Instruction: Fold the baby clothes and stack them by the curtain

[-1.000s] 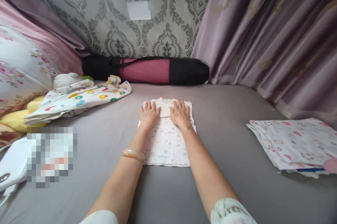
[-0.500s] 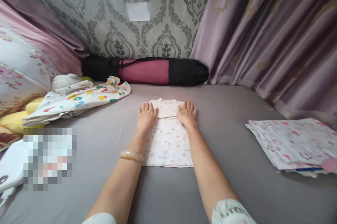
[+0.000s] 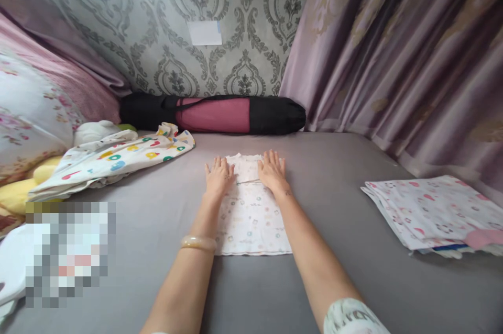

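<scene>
A: How do we have our left fingers (image 3: 218, 164) and right fingers (image 3: 271, 160)?

B: Both sets are extended and spread, palms down, pressing rather than pinching. The right ones lie on the far right corner of the cloth (image 3: 253, 221), and the left ones are at its far left corner, thumb side over the fabric.

A: And the cloth itself?

B: It lies flat between our forearms on the grey sheet (image 3: 334, 208), white with a small pale print. At its far end we see a folded band, its near edge running across between our thumbs.

A: What do we wear?

B: A pale bangle (image 3: 199, 243) on the left forearm, and a light patterned sleeve (image 3: 351, 316) on the right arm.

A: Farther out?

B: To our right, well apart, a folded pile (image 3: 432, 208) with pink and red print. To our left, a crumpled cover (image 3: 126, 157) in bright colours, beside a yellow plush (image 3: 18, 193). Nearer us on that side, something is blurred into squares, so we cannot tell what it is.

A: Beyond those?

B: A black and red bag (image 3: 214, 115) lies along the wall (image 3: 137, 35), which bears a white paper (image 3: 205, 33). A purple curtain (image 3: 353, 72) hangs at the right.
</scene>
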A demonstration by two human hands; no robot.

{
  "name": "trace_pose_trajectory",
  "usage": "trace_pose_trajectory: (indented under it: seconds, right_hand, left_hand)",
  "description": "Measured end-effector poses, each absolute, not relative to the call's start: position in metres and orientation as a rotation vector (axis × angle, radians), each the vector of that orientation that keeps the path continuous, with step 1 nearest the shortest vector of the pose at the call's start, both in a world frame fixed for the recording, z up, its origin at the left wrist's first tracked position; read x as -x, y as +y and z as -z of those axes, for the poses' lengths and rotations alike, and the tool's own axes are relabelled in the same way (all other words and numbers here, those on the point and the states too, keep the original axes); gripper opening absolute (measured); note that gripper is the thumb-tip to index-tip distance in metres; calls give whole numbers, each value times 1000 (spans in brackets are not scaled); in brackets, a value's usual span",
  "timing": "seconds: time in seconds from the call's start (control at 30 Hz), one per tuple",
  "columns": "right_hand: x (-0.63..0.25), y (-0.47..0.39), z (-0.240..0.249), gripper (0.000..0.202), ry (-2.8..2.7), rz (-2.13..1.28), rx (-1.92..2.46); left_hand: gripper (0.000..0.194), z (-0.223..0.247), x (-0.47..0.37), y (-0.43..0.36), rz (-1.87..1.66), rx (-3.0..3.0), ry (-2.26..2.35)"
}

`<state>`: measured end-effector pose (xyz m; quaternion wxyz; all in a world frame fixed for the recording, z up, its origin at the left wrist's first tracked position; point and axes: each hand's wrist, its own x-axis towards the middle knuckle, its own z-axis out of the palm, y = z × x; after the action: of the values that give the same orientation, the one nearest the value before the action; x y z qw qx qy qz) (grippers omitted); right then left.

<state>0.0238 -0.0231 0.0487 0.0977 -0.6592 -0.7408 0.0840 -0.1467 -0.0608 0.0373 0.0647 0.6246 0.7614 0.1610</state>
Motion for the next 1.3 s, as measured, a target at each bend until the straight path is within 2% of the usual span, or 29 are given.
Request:
trace_pose_trajectory:
  seconds: [0.23,0.43,0.57,0.7,0.9,1.17,1.3]
  right_hand:
    - [8,-20,-40,65,-2303,-280,1902]
    - [3,-16,-36,66,-2347,-262,1920]
    - [14,-18,-43,63,-2332,-141,1891]
    - [40,-21,-46,62,-2486,-149,1630]
    - [58,-17,-37,62,-2519,-320,1629]
    - [60,-19,-42,61,-2523,-290,1623]
    - [79,-29,-42,59,-2566,-252,1464]
  left_hand:
    - [26,-47,156,-68,-329,-1968,2125]
    - [20,-53,162,-70,-404,-1893,2074]
    - [29,-52,168,-67,-538,-1801,2052]
    - [43,-46,180,-58,-752,-1633,2072]
    - [45,-42,200,-55,-916,-1454,2167]
    - [46,-35,213,-54,-1060,-1301,2189]
    - [46,-33,217,-53,-1124,-1271,2167]
